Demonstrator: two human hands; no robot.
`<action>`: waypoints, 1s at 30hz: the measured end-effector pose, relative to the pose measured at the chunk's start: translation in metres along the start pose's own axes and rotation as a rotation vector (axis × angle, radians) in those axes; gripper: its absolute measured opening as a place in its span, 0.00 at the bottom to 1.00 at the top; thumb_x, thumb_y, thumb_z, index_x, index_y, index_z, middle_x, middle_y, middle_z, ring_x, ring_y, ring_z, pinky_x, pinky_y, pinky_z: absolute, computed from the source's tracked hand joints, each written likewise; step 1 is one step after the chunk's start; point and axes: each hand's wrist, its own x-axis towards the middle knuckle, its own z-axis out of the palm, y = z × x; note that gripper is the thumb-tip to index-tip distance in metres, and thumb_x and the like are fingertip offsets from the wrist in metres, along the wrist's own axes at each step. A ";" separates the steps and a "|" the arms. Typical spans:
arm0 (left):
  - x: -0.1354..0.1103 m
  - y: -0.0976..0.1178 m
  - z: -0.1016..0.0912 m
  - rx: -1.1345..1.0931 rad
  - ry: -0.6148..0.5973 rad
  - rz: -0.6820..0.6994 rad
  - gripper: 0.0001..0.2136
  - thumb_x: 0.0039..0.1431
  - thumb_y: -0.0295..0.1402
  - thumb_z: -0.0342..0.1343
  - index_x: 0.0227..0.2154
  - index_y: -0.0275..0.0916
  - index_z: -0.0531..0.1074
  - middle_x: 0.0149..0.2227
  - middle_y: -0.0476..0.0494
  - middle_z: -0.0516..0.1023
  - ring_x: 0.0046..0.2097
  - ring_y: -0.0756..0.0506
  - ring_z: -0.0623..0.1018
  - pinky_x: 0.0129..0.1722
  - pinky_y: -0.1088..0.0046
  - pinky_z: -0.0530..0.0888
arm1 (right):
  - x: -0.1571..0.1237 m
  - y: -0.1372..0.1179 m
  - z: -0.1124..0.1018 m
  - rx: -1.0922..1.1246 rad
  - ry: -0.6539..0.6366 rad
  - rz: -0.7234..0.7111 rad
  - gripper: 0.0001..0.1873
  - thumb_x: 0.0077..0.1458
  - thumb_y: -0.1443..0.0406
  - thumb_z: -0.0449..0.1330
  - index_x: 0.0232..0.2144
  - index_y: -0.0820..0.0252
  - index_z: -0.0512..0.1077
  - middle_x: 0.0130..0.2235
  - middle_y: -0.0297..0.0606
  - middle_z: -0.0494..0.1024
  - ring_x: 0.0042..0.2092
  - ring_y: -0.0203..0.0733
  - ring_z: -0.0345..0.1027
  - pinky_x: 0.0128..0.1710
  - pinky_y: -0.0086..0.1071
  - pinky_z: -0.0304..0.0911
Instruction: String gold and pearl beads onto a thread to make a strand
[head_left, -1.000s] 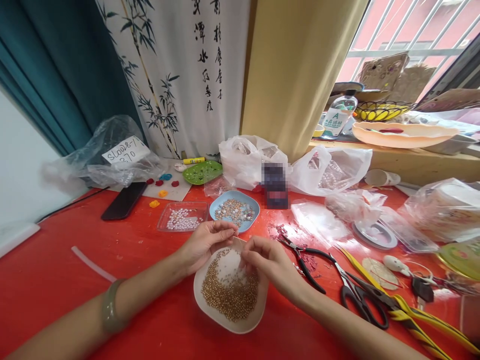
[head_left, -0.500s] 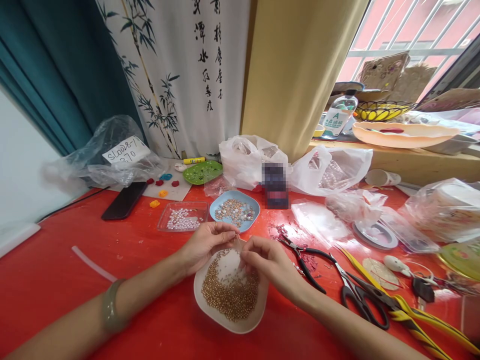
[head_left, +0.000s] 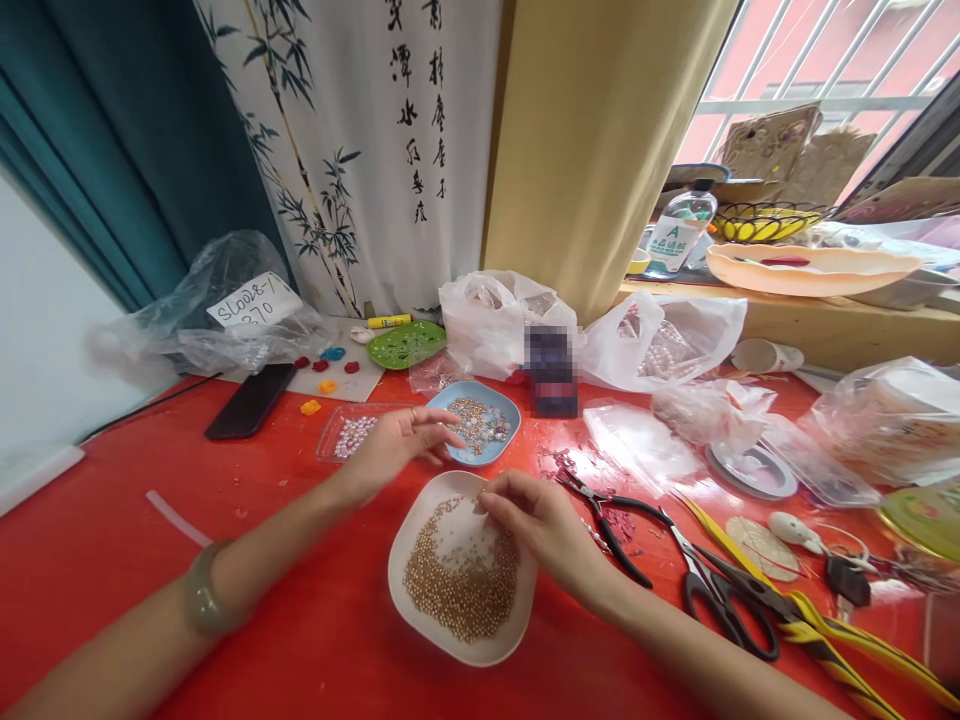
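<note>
My left hand (head_left: 405, 440) hovers by the left edge of a blue dish (head_left: 441, 455) of mixed small beads, fingers stretched out and apart, nothing visible in them. It partly covers a clear tray (head_left: 324, 440) of white pearl beads (head_left: 352, 436). My right hand (head_left: 525, 510) is over the right rim of a white bowl (head_left: 409, 500), thumb and forefinger pinched together; what they hold is too small to make out. Gold beads (head_left: 465, 590) fill the lower part of that bowl, with its white bottom showing near the top.
Black-handled pliers (head_left: 619, 540), scissors (head_left: 727, 605) and yellow-black pliers (head_left: 817, 625) lie at the right. White plastic bags (head_left: 487, 320) stand at the back. A black phone (head_left: 251, 402) and coloured flower-like bits (head_left: 327, 386) sit at the left. A green dish (head_left: 405, 346) is behind.
My left hand has moved away from my right hand, up and left from the white bowl toward the blue dish, and its fingers have parted. My right hand has hardly moved.
</note>
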 end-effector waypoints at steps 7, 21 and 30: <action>0.025 -0.006 -0.070 0.521 0.085 0.000 0.08 0.41 0.34 0.57 0.26 0.37 0.73 0.30 0.44 0.77 0.34 0.45 0.74 0.34 0.72 0.68 | 0.000 0.004 -0.001 -0.001 -0.009 0.001 0.08 0.51 0.64 0.53 0.24 0.61 0.67 0.24 0.33 0.70 0.26 0.34 0.65 0.26 0.27 0.59; 0.027 -0.028 -0.064 0.976 0.126 0.011 0.07 0.42 0.33 0.54 0.26 0.41 0.75 0.32 0.45 0.78 0.36 0.43 0.73 0.35 0.73 0.64 | 0.000 0.002 -0.001 0.005 -0.020 0.017 0.08 0.51 0.64 0.53 0.24 0.61 0.67 0.24 0.34 0.70 0.26 0.34 0.64 0.26 0.27 0.58; 0.029 -0.027 -0.065 0.993 0.167 -0.017 0.08 0.45 0.34 0.51 0.26 0.39 0.73 0.32 0.45 0.77 0.35 0.44 0.73 0.35 0.71 0.66 | 0.003 0.005 -0.001 0.046 -0.002 0.012 0.08 0.51 0.63 0.53 0.24 0.62 0.67 0.23 0.33 0.70 0.26 0.34 0.64 0.26 0.27 0.59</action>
